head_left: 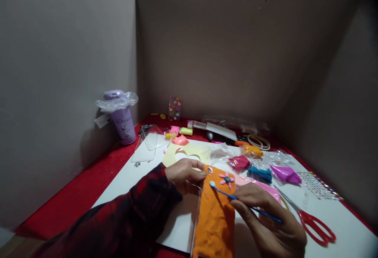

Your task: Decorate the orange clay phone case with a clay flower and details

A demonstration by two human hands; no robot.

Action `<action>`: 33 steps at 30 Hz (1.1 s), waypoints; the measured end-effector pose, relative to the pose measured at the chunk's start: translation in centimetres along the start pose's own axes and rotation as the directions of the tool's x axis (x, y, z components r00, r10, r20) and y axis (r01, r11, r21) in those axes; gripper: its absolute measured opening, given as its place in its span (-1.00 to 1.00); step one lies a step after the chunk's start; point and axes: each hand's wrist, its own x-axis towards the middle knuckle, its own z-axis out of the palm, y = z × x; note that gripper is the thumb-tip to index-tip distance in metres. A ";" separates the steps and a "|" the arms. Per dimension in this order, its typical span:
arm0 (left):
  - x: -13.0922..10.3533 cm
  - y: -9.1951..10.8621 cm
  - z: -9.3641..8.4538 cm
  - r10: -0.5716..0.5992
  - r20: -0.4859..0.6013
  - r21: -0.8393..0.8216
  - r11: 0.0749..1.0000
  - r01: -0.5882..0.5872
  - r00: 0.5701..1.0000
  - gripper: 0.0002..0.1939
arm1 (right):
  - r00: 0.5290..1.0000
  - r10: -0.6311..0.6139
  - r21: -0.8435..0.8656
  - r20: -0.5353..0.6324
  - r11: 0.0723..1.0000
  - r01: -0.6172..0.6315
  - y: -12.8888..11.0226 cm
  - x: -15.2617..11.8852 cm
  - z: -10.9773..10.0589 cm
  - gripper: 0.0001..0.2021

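Blue stick (225, 193) over an orange slab (217, 222)
Right hand (267, 216) holds the stick, tip perhaps touching; left hand (184, 174) holds the slab.

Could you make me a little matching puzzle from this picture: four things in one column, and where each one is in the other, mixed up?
Things
1. Clay-covered phone case
2. Blue stick with a pale tip
3. Scissors
4. Lilac tumbler

Places
A. Lying on the white sheet
B. Held in the right hand
C. Standing near the left wall, with clear plastic around its top
D. Held near its upper end by the left hand

Right pairs: 1-D, 2-B, 3-A, 4-C
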 end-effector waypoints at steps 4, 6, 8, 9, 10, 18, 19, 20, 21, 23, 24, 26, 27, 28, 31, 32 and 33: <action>0.0 0.1 0.0 -0.006 -0.014 -0.004 1.000 0.006 1.000 -0.47 | 1.000 0.018 0.008 0.003 1.000 -0.018 -0.1 0.1 0.0 -0.86; 0.0 0.1 0.0 -0.013 -0.028 0.000 1.000 0.013 1.000 -0.46 | 1.000 0.019 0.016 -0.004 1.000 -0.019 -0.2 0.1 0.0 -0.87; 0.0 0.2 0.0 -0.013 -0.035 0.005 1.000 0.013 0.999 -0.47 | 1.000 0.022 0.017 -0.005 1.000 -0.022 -0.3 0.2 0.0 -0.87; 0.0 0.2 0.0 -0.011 -0.033 0.007 1.000 0.011 0.999 -0.48 | 1.000 0.027 0.015 -0.003 1.000 -0.027 -0.3 0.2 0.0 -0.86; 0.1 0.1 -0.1 -0.010 -0.029 0.007 1.000 0.010 1.000 -0.49 | 0.999 0.034 0.012 0.000 0.999 -0.034 -0.3 0.2 0.0 -0.86; 0.1 -0.1 -0.1 -0.008 0.015 -0.015 1.000 0.008 1.000 -0.51 | 0.998 0.056 -0.003 -0.025 0.998 -0.056 -0.4 0.3 0.0 -0.86; 0.1 -0.1 -0.1 -0.011 0.017 -0.016 1.000 0.011 1.000 -0.50 | 0.997 0.063 -0.021 -0.039 0.998 -0.063 -0.4 0.3 0.0 -0.87; 0.1 0.0 0.0 -0.015 0.018 -0.015 1.000 0.015 1.000 -0.49 | 0.996 0.070 -0.042 -0.057 0.996 -0.073 -0.5 0.3 0.0 -0.88; 0.1 0.0 0.0 -0.018 0.018 -0.012 1.000 0.018 1.000 -0.48 | 0.994 0.081 -0.060 -0.074 0.995 -0.085 -0.5 0.3 0.0 -0.89; 0.0 0.1 0.0 -0.019 0.019 -0.005 1.000 0.019 1.000 -0.47 | 0.989 0.108 -0.085 -0.101 0.989 -0.117 -0.5 0.4 0.1 -0.90; 0.0 0.1 0.0 -0.017 0.021 -0.002 1.000 0.017 1.000 -0.47 | 0.986 0.124 -0.091 -0.115 0.987 -0.135 -0.5 0.4 0.1 -0.91; -0.1 0.1 0.1 -0.009 0.023 -0.006 1.000 0.009 1.000 -0.49 | 0.976 0.163 -0.095 -0.143 0.980 -0.177 -0.5 0.5 0.2 -0.92; -0.2 0.0 0.1 -0.002 0.023 -0.011 1.000 0.002 1.000 -0.49 | 0.970 0.186 -0.097 -0.156 0.975 -0.202 -0.5 0.5 0.2 -0.92; -0.3 0.0 0.2 0.003 0.021 -0.015 1.000 -0.003 1.000 -0.50 | 0.962 0.211 -0.097 -0.171 0.969 -0.229 -0.5 0.6 0.2 -0.92; -0.4 0.0 0.3 0.016 0.026 -0.024 1.000 -0.015 1.000 -0.52 | 0.933 0.302 -0.082 -0.197 0.943 -0.323 -0.5 0.6 0.2 -0.88; -0.4 0.0 0.4 0.016 0.031 -0.027 1.000 -0.015 0.999 -0.52 | 0.919 0.336 -0.071 -0.205 0.932 -0.356 -0.4 0.6 0.2 -0.86; -0.4 -0.1 0.4 0.015 0.032 -0.031 0.999 -0.014 0.999 -0.52 | 0.904 0.370 -0.061 -0.212 0.919 -0.390 -0.3 0.5 0.2 -0.84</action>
